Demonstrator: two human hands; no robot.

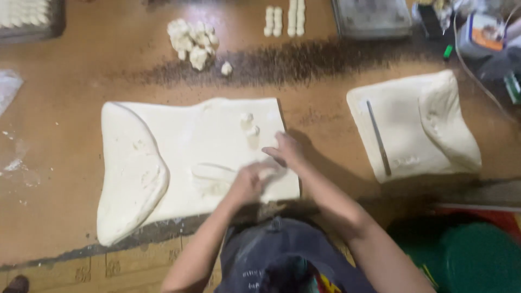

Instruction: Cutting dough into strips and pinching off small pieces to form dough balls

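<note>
Head view: left hand, right hand press dough sheet; grip blurred, cannot tell; orange-white box top right.

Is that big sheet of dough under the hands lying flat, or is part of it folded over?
Partly folded: the big dough sheet lies flat, but its left edge is turned over in a thick rounded flap.

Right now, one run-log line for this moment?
left hand: pressing dough sheet | right hand: on sheet edge | second dough sheet: metal rod on it
</note>
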